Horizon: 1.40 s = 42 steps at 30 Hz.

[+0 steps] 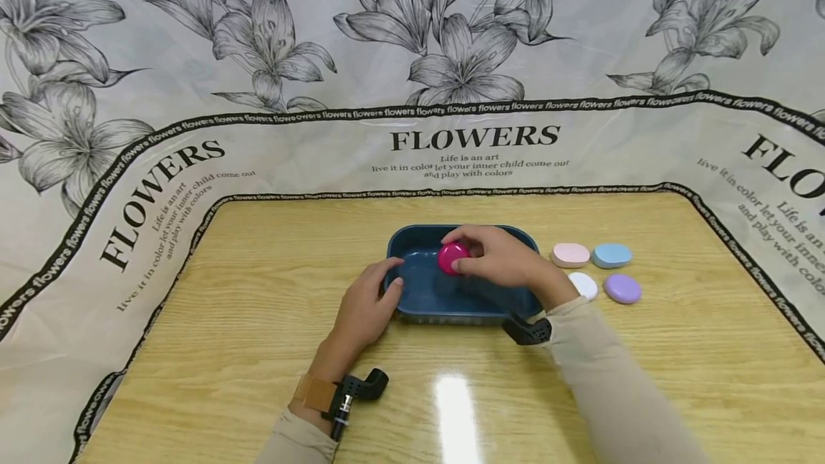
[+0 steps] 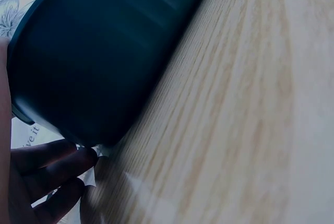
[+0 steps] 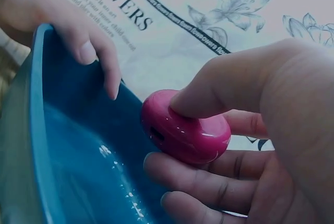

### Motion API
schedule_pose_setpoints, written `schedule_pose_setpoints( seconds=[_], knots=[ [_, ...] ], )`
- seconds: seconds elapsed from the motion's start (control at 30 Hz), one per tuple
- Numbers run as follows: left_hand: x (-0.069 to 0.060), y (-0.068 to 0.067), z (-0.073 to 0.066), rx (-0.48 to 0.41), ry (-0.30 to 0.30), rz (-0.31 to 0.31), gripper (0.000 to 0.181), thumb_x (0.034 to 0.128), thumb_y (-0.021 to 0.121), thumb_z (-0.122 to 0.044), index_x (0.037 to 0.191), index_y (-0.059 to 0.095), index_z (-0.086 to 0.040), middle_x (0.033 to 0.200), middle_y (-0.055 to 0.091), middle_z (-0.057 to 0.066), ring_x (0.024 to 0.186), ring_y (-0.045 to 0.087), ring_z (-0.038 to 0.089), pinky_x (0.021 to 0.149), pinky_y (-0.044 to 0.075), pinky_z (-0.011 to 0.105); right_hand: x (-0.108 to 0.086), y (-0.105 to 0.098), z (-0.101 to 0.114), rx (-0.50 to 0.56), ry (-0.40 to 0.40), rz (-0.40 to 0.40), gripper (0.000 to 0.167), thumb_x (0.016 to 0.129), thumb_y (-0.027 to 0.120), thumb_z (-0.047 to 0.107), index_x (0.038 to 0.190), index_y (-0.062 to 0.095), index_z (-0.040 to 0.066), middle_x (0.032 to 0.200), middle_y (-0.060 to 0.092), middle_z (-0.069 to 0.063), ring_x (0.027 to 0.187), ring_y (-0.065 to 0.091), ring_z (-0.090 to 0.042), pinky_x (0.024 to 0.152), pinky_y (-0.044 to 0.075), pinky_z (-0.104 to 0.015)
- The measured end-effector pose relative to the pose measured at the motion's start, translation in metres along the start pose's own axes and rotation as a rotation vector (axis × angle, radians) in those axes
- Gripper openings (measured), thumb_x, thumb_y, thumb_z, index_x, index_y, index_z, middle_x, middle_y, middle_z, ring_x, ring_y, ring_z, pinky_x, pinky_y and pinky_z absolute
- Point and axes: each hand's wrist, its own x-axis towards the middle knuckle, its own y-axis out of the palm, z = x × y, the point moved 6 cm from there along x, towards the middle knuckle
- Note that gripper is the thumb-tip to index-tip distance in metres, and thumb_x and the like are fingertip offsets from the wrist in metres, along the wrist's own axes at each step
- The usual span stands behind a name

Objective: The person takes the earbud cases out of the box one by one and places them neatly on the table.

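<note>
A dark blue rectangular plastic basin (image 1: pixel 464 312) stands on the wooden table. My left hand (image 1: pixel 369 306) holds its left end; thumb and index finger reach over the rim, and in the left wrist view other fingers (image 2: pixel 57 169) lie outside the wall. Over the basin's inside, my right hand (image 1: pixel 499 256) pinches a glossy magenta rounded case (image 1: pixel 453 258) between thumb and fingers. In the right wrist view this magenta case (image 3: pixel 185 127) shows a small dark slot on its side. The basin's inside (image 3: pixel 88 161) appears smooth and shiny there.
Right of the basin lie a pale pink oval case (image 1: pixel 570 255), a light blue one (image 1: pixel 611 255), a purple one (image 1: pixel 622 288) and a white one (image 1: pixel 585 285), partly hidden by my right forearm. A flower-printed cloth (image 1: pixel 309 156) borders the table (image 1: pixel 271 256).
</note>
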Motion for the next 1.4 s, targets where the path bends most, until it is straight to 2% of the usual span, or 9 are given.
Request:
schedule_pose_setpoints(
  seconds=[0.2,0.47,0.7,1.17,1.4],
  knots=[
    [-0.001,0.001,0.002,0.000,0.004,-0.011,0.036,0.1030,0.051,-0.035,0.137,0.060,-0.028,0.135,0.059,-0.003,0.128,0.053,0.016,0.104,0.044,0.044,-0.009,-0.001,0.003,0.031,-0.036,-0.057,0.040,0.094,0.069,0.014,0.132,0.059,0.005,0.113,0.066,-0.011,0.094,0.066,-0.021,0.079,0.057,-0.035],
    [-0.003,0.003,0.002,0.004,0.004,-0.010,0.036,0.1034,0.050,-0.036,0.139,0.058,-0.030,0.136,0.059,-0.004,0.128,0.053,0.017,0.103,0.045,0.046,-0.029,-0.009,0.002,0.088,-0.055,-0.176,0.042,0.094,0.070,0.013,0.133,0.058,0.001,0.117,0.066,-0.015,0.100,0.068,-0.024,0.080,0.057,-0.032],
    [-0.003,0.002,0.001,0.000,0.012,-0.012,0.037,0.1039,0.049,-0.039,0.139,0.057,-0.031,0.136,0.058,-0.005,0.127,0.054,0.017,0.101,0.046,0.047,-0.048,-0.018,-0.002,0.120,-0.055,-0.259,0.039,0.094,0.071,0.013,0.131,0.060,0.005,0.116,0.067,-0.015,0.098,0.068,-0.026,0.079,0.057,-0.030],
    [-0.003,0.005,0.000,0.000,0.008,-0.011,0.037,0.1033,0.051,-0.037,0.138,0.058,-0.029,0.136,0.059,-0.003,0.127,0.054,0.018,0.102,0.046,0.046,-0.085,-0.025,-0.013,0.088,0.003,-0.354,0.042,0.094,0.072,0.017,0.132,0.059,0.007,0.120,0.064,-0.015,0.098,0.067,-0.028,0.078,0.057,-0.027],
    [-0.003,0.002,0.000,-0.001,0.011,-0.018,0.037,0.1034,0.051,-0.036,0.139,0.058,-0.029,0.137,0.058,-0.003,0.128,0.054,0.019,0.102,0.046,0.047,-0.092,-0.027,-0.013,0.095,-0.013,-0.368,0.040,0.094,0.071,0.014,0.130,0.059,0.005,0.120,0.064,-0.016,0.099,0.068,-0.027,0.078,0.057,-0.027]
  ],
)
